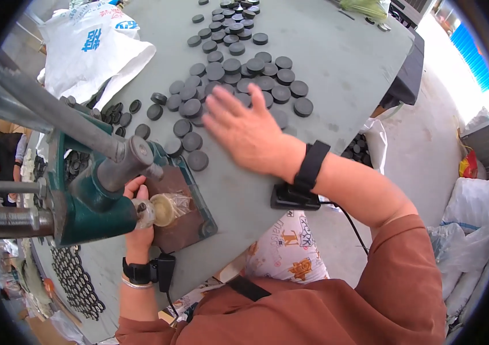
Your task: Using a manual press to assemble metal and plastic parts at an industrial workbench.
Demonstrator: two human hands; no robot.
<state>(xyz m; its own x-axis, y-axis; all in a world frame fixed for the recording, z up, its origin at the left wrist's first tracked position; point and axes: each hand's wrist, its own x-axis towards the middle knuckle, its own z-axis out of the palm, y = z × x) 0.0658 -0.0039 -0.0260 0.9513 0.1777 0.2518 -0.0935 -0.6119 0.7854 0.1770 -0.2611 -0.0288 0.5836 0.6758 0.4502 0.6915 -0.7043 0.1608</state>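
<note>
My right hand [247, 135] is over the table among many round black discs [303, 107], its thumb apart and its slightly blurred fingers stretched out. The fingertips reach the near side of the pile; whether they touch a disc cannot be made out. My left hand [136, 234] is by a green hand press [95, 210], largely hidden behind its ram. Some fingertips show beside the brown base plate [178, 234]. Above that plate, a pale, cup-like round piece [165, 210] sits at the end of the ram. What the left hand holds, if anything, is hidden.
A thick metal lever [54, 106] slants over the left side. White sacks [86, 49] lie at the far left of the grey table [348, 63]. Neat rows of black rings [76, 282] lie at lower left. Another person [6, 161] is at the far left.
</note>
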